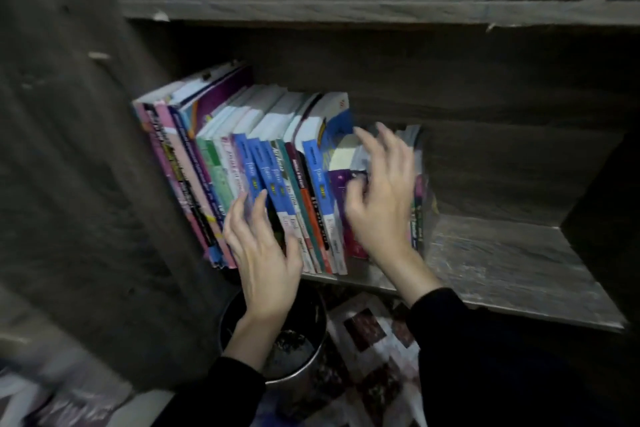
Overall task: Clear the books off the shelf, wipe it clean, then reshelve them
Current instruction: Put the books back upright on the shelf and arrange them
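In the head view, the books (277, 163) stood in one packed row on the left half of the shelf (502, 263), from about 9 o'clock to the centre of the frame, all leaning toward 11 o'clock, and the boards toward 3 o'clock lay bare and streaked. The left hand (263, 250) was released, its straight fingers resting on the blue spines (263, 170) near the middle of the row. The right hand (377, 198) hovered at the right end of the row, over a purple book (337, 184) and the thinner volumes behind it. Its fingers were spread and half bent but blurred, so I could not tell whether it grasped anything. An upper board (346, 9) ran across at 12 o'clock, and a metal bin (304, 357) and a patterned cloth (367, 329) sat below the shelf edge at 6 o'clock. By my judgement the step was gathering a batch of books between the two hands. To do it well, the palms should squeeze from both ends of a modest batch, square the leaning spines upright first, and draw straight out toward 6 o'clock. The thin loose volumes at the right end looked likely to slip, and the open bin directly underneath would catch anything dropped.
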